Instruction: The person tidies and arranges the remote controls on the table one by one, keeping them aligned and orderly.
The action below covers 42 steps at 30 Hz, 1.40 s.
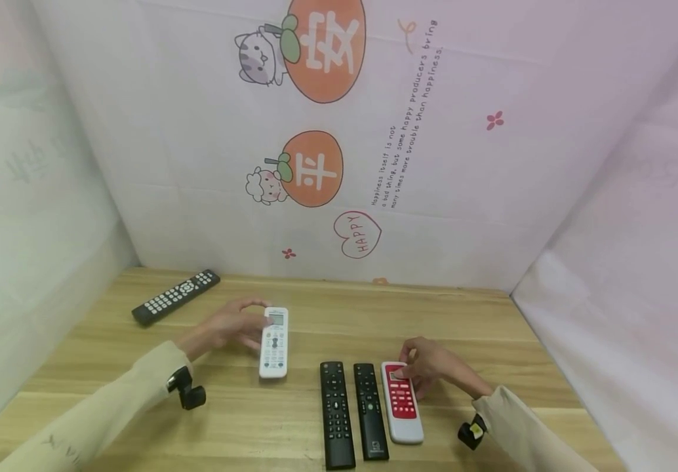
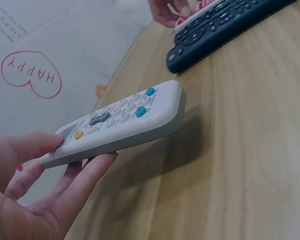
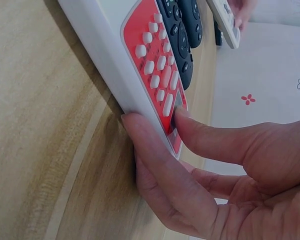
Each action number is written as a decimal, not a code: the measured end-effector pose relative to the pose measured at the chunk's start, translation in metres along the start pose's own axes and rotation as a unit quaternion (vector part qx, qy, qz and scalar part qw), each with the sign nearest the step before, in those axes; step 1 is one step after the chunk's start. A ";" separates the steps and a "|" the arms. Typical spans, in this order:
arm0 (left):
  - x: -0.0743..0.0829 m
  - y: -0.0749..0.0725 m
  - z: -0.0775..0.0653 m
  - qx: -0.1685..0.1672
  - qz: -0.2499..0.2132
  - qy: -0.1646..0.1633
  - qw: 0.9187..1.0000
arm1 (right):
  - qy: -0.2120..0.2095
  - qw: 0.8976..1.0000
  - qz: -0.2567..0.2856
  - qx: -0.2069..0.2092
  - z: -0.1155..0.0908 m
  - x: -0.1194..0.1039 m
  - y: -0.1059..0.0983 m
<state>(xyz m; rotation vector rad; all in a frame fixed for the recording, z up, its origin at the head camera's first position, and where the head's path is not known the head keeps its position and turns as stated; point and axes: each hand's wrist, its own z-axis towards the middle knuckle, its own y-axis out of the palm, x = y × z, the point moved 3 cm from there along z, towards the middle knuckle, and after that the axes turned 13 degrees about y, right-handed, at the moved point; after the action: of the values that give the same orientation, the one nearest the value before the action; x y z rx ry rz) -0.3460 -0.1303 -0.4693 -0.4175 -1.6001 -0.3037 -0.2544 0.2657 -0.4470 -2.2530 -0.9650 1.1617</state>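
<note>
Your left hand (image 1: 237,325) pinches the white remote (image 1: 274,354) above the counter (image 1: 227,426), while your right hand (image 1: 433,362) grips the red remote (image 1: 403,401), on or barely off the wood, beside the slim black remote (image 1: 371,413). You seem midway through lining up remotes; the next move likely calls for lowering the white one level beside the long black remote (image 1: 337,419), leaving the far-left remote (image 1: 176,297), lying slanted and apart, for later.
</note>
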 end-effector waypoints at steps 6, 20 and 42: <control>-0.002 0.016 -0.009 -0.006 -0.001 0.000 1.000 | 0.004 1.000 -0.002 0.002 -0.001 -0.001 0.000; -0.011 0.036 -0.028 -0.019 -0.012 0.002 1.000 | -0.002 1.000 -0.014 0.005 -0.002 -0.003 -0.001; -0.009 0.066 -0.050 -0.033 0.008 0.005 0.999 | -0.014 0.999 -0.037 0.010 -0.004 -0.008 -0.001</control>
<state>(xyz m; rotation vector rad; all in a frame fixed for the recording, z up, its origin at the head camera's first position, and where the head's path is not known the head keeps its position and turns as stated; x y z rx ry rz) -0.2712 -0.0940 -0.4786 -0.4785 -1.5786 -0.3463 -0.2550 0.2606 -0.4401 -2.1718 -1.0328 1.1697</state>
